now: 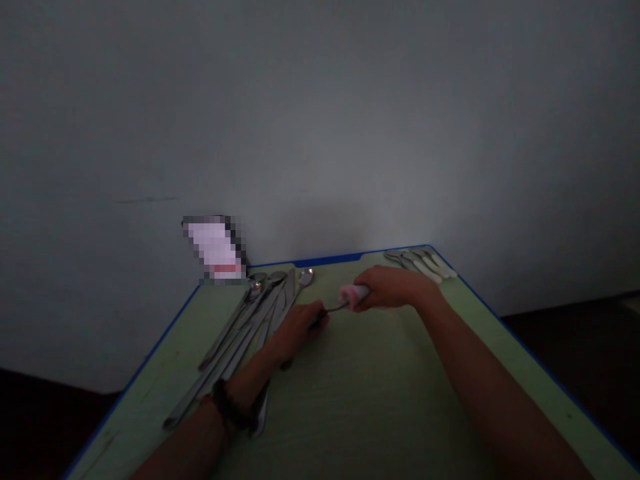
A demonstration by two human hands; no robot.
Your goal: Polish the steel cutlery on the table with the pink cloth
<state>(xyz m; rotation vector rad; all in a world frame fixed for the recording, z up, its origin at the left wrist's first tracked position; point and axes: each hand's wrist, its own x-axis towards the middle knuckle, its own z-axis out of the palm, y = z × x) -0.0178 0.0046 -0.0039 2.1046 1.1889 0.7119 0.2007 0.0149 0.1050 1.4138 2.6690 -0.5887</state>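
Note:
My left hand [300,325] is closed around the handle of a piece of cutlery, which reaches to the right as a thin metal neck [337,308]. Its far end is hidden inside a pink and white cloth [353,295], so I cannot tell what kind it is. My right hand [393,287] grips that cloth, wrapped about the cutlery's end above the table. Just left of my left hand lies a loose pile of long metal cutlery [245,333], including a spoon [305,276] with a shiny bowl.
Several pieces of cutlery with white handles [431,268] lie side by side at the far right corner of the green table [380,393], which has a blue edge. A blurred-out device [215,247] leans at the back left against the grey wall [330,133].

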